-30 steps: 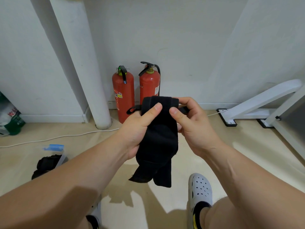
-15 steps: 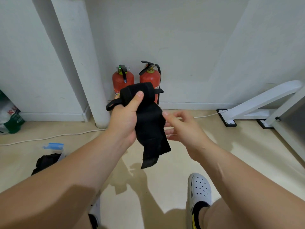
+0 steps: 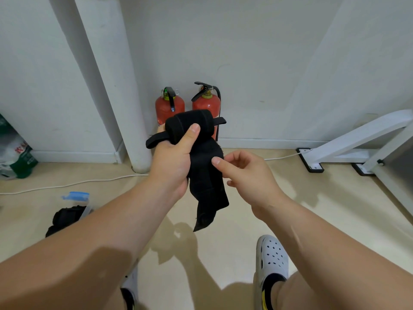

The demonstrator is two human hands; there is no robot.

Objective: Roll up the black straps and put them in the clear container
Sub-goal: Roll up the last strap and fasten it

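My left hand point(image 3: 172, 162) grips the rolled upper end of a black strap point(image 3: 207, 182) at chest height, with my thumb across the roll. The unrolled tail hangs down from it. My right hand point(image 3: 250, 175) is beside the tail, its thumb on the front of the fabric and its fingers curled at the right edge, pinching it. On the floor at lower left sits the clear container point(image 3: 87, 210) with a blue lid part point(image 3: 74, 195). More black straps point(image 3: 64, 218) lie in it, partly hidden by my left forearm.
Two red fire extinguishers point(image 3: 169, 108) stand against the wall behind the strap, next to a white pillar point(image 3: 125, 97). A white cable point(image 3: 78, 182) runs along the floor. A white metal frame point(image 3: 357, 139) is at the right and a green-white bag point(image 3: 15, 153) at far left. My white shoe point(image 3: 271, 258) is below.
My right hand let go of the strap's top and dropped to the hanging tail. My left hand carried the rolled end up and slightly left, and the tail now hangs shorter.
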